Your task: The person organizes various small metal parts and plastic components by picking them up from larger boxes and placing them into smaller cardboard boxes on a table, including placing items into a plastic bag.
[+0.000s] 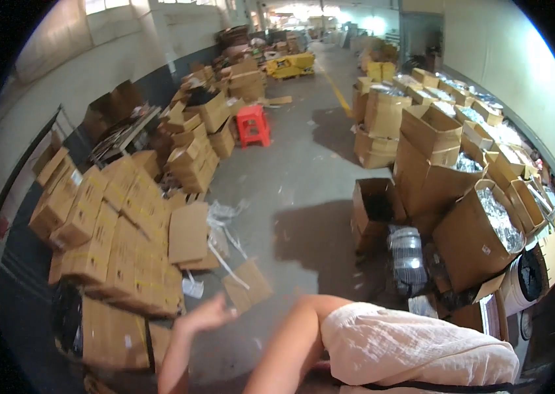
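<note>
My left hand [206, 315] is raised at the lower middle, its forearm rising from the bottom edge. It is slightly blurred; thumb and fingers look apart, and I see nothing held. Just beyond it on the floor lies a flat brown cardboard piece [248, 285] with a white strap [228, 264] across it. My right arm [294, 338], in a loose pale pink sleeve [415, 341], bends at the elbow and runs down past the bottom edge, leaving the right hand out of sight. Left of my left hand stands a large closed carton [114, 333].
Stacked cartons [116, 246] line the left side, with a red plastic stool [252, 126] farther up. On the right are open cartons [468, 240] with silvery packs, a wrapped grey roll [407, 256] and a white bucket [515, 289]. A grey floor aisle [290, 177] runs between.
</note>
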Demonstrator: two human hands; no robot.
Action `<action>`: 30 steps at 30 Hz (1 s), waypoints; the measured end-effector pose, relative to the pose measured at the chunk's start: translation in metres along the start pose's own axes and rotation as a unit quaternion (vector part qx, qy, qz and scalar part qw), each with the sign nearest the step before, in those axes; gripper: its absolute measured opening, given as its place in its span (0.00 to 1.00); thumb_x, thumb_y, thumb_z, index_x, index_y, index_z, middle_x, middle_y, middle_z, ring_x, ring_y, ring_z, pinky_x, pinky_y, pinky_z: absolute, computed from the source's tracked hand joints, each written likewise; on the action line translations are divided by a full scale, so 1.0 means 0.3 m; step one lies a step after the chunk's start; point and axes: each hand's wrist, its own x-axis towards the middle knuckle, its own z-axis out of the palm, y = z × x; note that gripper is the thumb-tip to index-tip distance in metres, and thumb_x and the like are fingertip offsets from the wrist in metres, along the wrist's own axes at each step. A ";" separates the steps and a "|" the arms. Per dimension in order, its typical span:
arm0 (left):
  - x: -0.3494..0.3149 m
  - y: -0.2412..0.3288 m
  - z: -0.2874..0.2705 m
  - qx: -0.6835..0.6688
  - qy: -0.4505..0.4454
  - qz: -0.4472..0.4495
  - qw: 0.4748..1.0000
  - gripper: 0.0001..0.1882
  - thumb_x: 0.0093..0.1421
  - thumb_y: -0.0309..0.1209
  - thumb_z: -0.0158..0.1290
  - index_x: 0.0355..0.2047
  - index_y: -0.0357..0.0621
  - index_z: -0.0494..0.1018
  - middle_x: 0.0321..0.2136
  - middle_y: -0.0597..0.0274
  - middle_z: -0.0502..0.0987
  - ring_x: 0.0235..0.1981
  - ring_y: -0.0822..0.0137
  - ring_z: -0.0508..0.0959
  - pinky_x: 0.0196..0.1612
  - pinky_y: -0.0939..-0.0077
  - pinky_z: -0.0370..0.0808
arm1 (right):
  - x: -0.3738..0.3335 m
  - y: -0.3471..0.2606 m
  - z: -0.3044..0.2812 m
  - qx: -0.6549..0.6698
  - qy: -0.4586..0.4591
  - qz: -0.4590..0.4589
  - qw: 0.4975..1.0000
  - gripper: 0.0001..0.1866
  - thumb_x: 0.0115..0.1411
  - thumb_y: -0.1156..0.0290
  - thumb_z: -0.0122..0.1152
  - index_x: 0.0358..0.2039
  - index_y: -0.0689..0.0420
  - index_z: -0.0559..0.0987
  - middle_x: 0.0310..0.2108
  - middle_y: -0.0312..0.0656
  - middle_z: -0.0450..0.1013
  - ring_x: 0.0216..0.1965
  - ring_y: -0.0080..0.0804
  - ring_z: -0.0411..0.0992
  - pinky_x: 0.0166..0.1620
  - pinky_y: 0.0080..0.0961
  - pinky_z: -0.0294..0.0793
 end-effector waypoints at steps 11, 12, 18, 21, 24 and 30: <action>1.017 0.396 -0.561 -0.211 0.224 0.273 0.911 0.28 0.63 0.35 0.53 0.59 0.36 0.59 0.53 0.48 0.69 0.46 0.61 0.76 0.53 0.67 0.71 | -0.540 -0.190 -1.078 0.029 0.208 0.114 0.971 0.10 0.50 0.82 0.49 0.35 0.65 0.73 0.37 0.40 0.72 0.40 0.29 0.67 0.49 0.27 0.67; 1.129 0.328 -0.554 -0.097 0.231 0.273 0.929 0.27 0.64 0.35 0.53 0.59 0.37 0.60 0.54 0.50 0.68 0.46 0.61 0.75 0.53 0.65 0.71 | -0.648 -0.237 -1.166 0.062 0.337 0.146 0.928 0.12 0.52 0.83 0.48 0.38 0.65 0.73 0.38 0.41 0.72 0.44 0.31 0.68 0.50 0.28 0.68; 1.350 -0.082 -0.318 0.013 -0.154 0.102 0.983 0.27 0.60 0.53 0.51 0.52 0.50 0.74 0.53 0.52 0.73 0.57 0.51 0.70 0.61 0.46 0.62 | -1.572 -0.535 -1.348 -0.300 0.433 0.450 0.722 0.17 0.59 0.63 0.61 0.44 0.60 0.78 0.40 0.47 0.74 0.48 0.44 0.69 0.52 0.37 0.69; 1.524 -0.002 -0.227 0.033 -0.183 0.003 0.983 0.27 0.60 0.53 0.50 0.52 0.49 0.74 0.54 0.52 0.73 0.57 0.51 0.70 0.60 0.49 0.63 | -2.018 -0.586 -1.160 -0.368 0.410 0.618 0.562 0.13 0.59 0.58 0.58 0.41 0.48 0.81 0.41 0.44 0.76 0.51 0.41 0.69 0.59 0.46 0.56; 1.757 0.066 -0.237 0.014 -0.192 -0.025 0.981 0.28 0.60 0.53 0.50 0.53 0.48 0.73 0.54 0.52 0.73 0.57 0.51 0.71 0.60 0.52 0.64 | -2.217 -0.619 -1.116 -0.153 0.533 0.675 0.487 0.13 0.58 0.63 0.57 0.40 0.54 0.81 0.40 0.45 0.77 0.49 0.42 0.72 0.55 0.43 0.64; 2.321 0.173 -0.397 0.103 -0.229 -0.020 0.968 0.29 0.61 0.52 0.49 0.54 0.45 0.73 0.55 0.52 0.73 0.57 0.50 0.71 0.59 0.57 0.66 | -2.468 -0.928 -1.754 -0.573 0.461 0.544 0.404 0.13 0.51 0.67 0.63 0.37 0.58 0.78 0.43 0.52 0.71 0.54 0.59 0.64 0.60 0.56 0.59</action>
